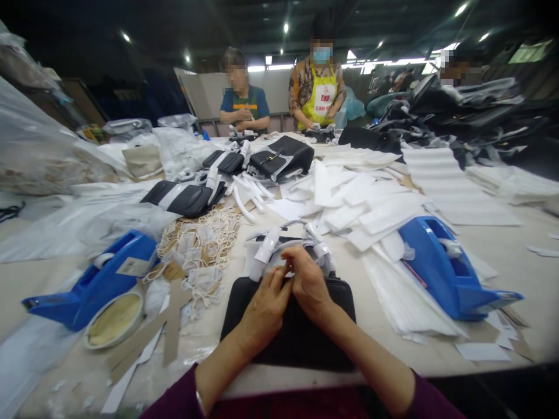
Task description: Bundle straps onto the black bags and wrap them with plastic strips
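As left hand and right hand grip the wrapped handle, the black handbag lies beneath.

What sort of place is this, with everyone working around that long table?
It looks like a workshop that wraps and packs handbags: black handbags with white-wrapped handles lie on a long shared table, among piles of white paper sheets and blue tape dispensers, with a co-worker in an apron.

Two hands, one left and one right, sit over one black handbag. Three more black handbags lie beyond it on the worktop, with two blue tape dispensers and one round dish. Three co-workers are across the worktop.
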Motion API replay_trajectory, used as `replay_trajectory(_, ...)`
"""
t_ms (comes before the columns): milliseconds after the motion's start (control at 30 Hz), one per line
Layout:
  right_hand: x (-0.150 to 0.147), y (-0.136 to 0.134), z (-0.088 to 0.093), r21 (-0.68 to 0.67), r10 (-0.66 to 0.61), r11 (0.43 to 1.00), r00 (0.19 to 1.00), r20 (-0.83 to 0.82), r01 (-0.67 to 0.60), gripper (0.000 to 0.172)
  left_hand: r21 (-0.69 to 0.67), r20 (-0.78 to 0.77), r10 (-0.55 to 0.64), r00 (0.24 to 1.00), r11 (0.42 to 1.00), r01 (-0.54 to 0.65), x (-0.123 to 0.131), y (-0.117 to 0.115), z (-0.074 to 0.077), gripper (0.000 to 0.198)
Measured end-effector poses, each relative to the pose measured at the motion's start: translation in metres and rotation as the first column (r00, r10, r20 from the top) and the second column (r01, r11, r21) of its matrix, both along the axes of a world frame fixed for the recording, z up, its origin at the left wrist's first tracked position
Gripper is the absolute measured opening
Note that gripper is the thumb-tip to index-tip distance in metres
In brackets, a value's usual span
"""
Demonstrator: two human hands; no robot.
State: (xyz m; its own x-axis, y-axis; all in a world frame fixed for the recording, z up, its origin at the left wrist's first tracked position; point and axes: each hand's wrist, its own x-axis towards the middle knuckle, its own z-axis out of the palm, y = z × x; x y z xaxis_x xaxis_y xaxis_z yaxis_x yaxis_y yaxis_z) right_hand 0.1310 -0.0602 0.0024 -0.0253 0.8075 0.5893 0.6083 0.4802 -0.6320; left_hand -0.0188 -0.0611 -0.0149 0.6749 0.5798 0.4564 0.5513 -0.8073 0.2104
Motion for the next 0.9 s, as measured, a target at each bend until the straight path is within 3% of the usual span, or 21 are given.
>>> replay_trajectory(100,-0.013,0.016,-0.017,-0.044,0.025,0.999,0.988,0.152,-0.019,0.033,0.058,0.224,0.304,0.926,0.944,-0.324,-0.004,0.005,0.013,0.035)
replay_trajectory(167,-0.015,0.016,-0.021,-0.04,0.002,0.999,0.963,0.268,0.009,0.031,-0.038,0.293,0.473,0.831,0.874,-0.485,-0.004,0.016,0.022,0.035)
replay_trajectory(200,-0.014,0.014,-0.021,-0.019,-0.027,0.999,0.95,0.313,0.035,0.03,-0.12,0.281,0.517,0.808,0.855,-0.505,-0.003,0.022,0.025,0.037)
replay_trajectory(300,-0.013,0.005,-0.016,0.079,-0.257,0.966,0.898,0.357,0.245,0.029,-0.343,0.214,0.564,0.798,0.808,-0.479,0.0,0.039,0.028,0.034)
replay_trajectory(400,-0.014,0.0,-0.014,0.096,-0.478,0.876,0.823,0.306,0.473,0.029,-0.442,0.255,0.62,0.742,0.757,-0.481,-0.002,0.05,0.026,0.037)
replay_trajectory(467,-0.014,0.001,-0.015,0.067,-0.509,0.856,0.812,0.283,0.513,0.035,-0.556,0.314,0.645,0.697,0.72,-0.416,-0.008,0.058,0.022,0.041)
replay_trajectory(600,-0.012,0.005,-0.017,0.048,-0.501,0.861,0.827,0.254,0.507,0.041,-0.786,0.408,0.648,0.643,0.607,-0.114,-0.021,0.071,0.009,0.045)
replay_trajectory(667,-0.009,0.005,-0.016,0.07,-0.476,0.879,0.859,0.19,0.472,0.037,-0.775,0.425,0.635,0.645,0.623,-0.103,-0.023,0.074,0.004,0.043)
replay_trajectory(800,-0.008,0.004,-0.012,0.077,-0.361,0.932,0.924,0.129,0.353,0.025,-0.488,0.345,0.599,0.723,0.772,-0.407,-0.015,0.07,0.002,0.029)
replay_trajectory(900,-0.011,0.004,-0.011,0.045,-0.343,0.938,0.903,0.26,0.344,0.024,-0.312,0.21,0.599,0.772,0.79,-0.528,-0.01,0.065,0.003,0.029)
